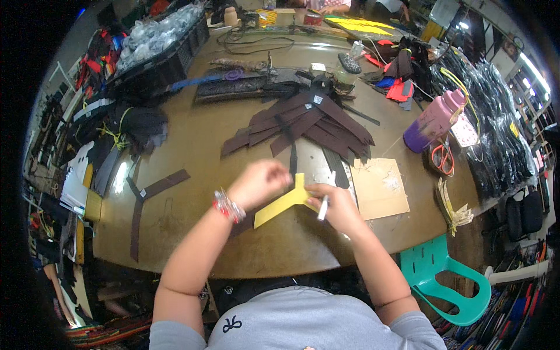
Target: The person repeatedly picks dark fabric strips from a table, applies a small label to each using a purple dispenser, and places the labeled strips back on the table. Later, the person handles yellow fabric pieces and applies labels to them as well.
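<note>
A yellow Y-shaped template (pixel 279 205) lies at the middle of the table's near side, over a dark fabric piece that shows only in part. My left hand (pixel 262 184), with beaded bracelets on its wrist, is just left of the template's upper arm. Its fingers are curled and slightly blurred; whatever they pinch, if anything, I cannot make out. On the template's right side rests my right hand (pixel 335 205), closed round a white marker (pixel 323 207) that points down toward me. A narrow black strip (pixel 293 158) runs up beyond the template's top.
Dark brown fabric pieces (pixel 303 119) lie fanned out ahead. One joined Y-shaped piece (pixel 140 201) is at left. To the right are a tan board (pixel 380 188), a pink-purple bottle (pixel 429 122), orange-handled scissors (pixel 443 158) and a green chair (pixel 449 280). A black crate (pixel 169 58) stands far left.
</note>
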Demonstrator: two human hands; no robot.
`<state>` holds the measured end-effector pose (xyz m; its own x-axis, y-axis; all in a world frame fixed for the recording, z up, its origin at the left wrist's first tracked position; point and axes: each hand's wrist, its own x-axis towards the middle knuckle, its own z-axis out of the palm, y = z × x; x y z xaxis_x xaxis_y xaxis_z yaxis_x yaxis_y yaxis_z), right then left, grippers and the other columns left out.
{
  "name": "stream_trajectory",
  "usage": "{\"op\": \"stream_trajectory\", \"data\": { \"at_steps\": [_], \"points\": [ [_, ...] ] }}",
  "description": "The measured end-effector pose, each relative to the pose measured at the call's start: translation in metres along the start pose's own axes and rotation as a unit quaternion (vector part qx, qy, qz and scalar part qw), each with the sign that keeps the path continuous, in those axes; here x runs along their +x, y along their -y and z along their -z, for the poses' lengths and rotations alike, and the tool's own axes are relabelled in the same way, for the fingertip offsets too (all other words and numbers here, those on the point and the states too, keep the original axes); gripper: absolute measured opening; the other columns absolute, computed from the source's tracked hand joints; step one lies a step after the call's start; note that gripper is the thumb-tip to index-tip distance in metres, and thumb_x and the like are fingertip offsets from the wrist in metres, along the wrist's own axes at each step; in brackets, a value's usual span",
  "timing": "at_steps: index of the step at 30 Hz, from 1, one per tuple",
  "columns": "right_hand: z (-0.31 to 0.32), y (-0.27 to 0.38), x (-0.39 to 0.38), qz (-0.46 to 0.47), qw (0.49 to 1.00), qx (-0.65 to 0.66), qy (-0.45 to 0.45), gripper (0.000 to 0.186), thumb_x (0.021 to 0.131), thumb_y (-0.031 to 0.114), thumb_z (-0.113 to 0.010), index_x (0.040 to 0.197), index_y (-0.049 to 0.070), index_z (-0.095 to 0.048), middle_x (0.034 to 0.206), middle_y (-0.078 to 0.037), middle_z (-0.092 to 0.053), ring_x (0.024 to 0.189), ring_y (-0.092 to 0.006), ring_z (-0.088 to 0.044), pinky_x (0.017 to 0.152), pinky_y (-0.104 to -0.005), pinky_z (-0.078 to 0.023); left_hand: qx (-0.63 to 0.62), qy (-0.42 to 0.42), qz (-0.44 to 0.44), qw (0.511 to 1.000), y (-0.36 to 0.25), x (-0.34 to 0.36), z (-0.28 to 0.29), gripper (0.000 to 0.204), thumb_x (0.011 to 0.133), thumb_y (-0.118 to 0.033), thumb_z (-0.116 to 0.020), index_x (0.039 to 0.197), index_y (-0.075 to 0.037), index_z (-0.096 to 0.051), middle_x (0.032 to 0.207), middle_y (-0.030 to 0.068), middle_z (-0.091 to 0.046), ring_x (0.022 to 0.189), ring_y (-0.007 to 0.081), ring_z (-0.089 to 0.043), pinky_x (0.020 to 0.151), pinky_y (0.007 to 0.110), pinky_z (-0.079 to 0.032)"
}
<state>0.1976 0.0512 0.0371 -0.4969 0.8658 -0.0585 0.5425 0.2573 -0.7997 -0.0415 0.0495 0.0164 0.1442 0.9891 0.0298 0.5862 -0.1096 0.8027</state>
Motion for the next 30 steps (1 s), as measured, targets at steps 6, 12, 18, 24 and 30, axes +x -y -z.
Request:
{"op": "stream_trajectory", "data": {
  "at_steps": [6,12,18,24,30],
  "points": [
    [-0.032,-0.005,0.022,0.015,0.999,-0.04,-0.023,0.026,0.083,0.015,-0.071,0.103,-0.001,-0.067,0.091,-0.026,-0.067,0.085,-0.0361,-0.067,0.075,-0.0395,-0.052,0.191,-0.071,-0.022,0.979,-0.019,-0.047,-0.037,0.036,0.078,-0.021,-0.073,0.108,-0.003,-0.064,0.101,0.0127,-0.057,0.099,0.0306,-0.054,0.09,0.038,-0.046],
    [-0.035,-0.008,0.022,0.085,0.978,-0.187,-0.03,0.027,0.078,0.013,-0.074,0.098,-0.003,-0.065,0.094,-0.027,-0.063,0.091,-0.0414,-0.062,0.077,-0.0442,-0.05,0.22,-0.089,-0.049,0.97,-0.015,-0.043,-0.05,0.032,0.081,-0.014,-0.069,0.108,0.0,-0.059,0.102,0.0132,-0.054,0.1,0.0316,-0.052,0.089,0.039,-0.045],
    [-0.049,-0.01,0.013,0.132,0.981,-0.107,-0.095,0.038,0.074,0.001,-0.07,0.111,0.0,-0.061,0.104,-0.026,-0.058,0.099,-0.043,-0.058,0.086,-0.0466,-0.048,0.26,-0.034,0.019,0.965,-0.028,-0.034,-0.043,0.024,0.082,-0.013,-0.067,0.103,-0.004,-0.06,0.106,0.0139,-0.054,0.102,0.0318,-0.052,0.09,0.046,-0.044],
    [-0.035,-0.016,0.02,0.228,0.959,-0.169,-0.018,0.043,0.08,0.009,-0.069,0.12,0.002,-0.055,0.099,-0.023,-0.061,0.095,-0.042,-0.06,0.083,-0.0441,-0.049,0.177,-0.223,-0.001,0.959,-0.005,-0.005,-0.042,0.038,0.077,-0.025,-0.076,0.103,-0.009,-0.054,0.14,0.0147,-0.035,0.138,0.0373,-0.027,0.111,0.061,-0.022],
    [-0.011,-0.023,0.058,-0.056,0.969,0.241,0.003,0.037,0.098,0.04,-0.05,0.088,0.004,-0.052,0.066,-0.003,-0.056,0.056,-0.0089,-0.054,0.049,-0.0243,-0.043,0.195,-0.221,0.021,0.955,0.013,-0.007,-0.055,0.037,0.077,-0.028,-0.076,0.103,-0.012,-0.056,0.141,0.014,-0.034,0.141,0.0375,-0.022,0.111,0.065,-0.015]
  ]
}}
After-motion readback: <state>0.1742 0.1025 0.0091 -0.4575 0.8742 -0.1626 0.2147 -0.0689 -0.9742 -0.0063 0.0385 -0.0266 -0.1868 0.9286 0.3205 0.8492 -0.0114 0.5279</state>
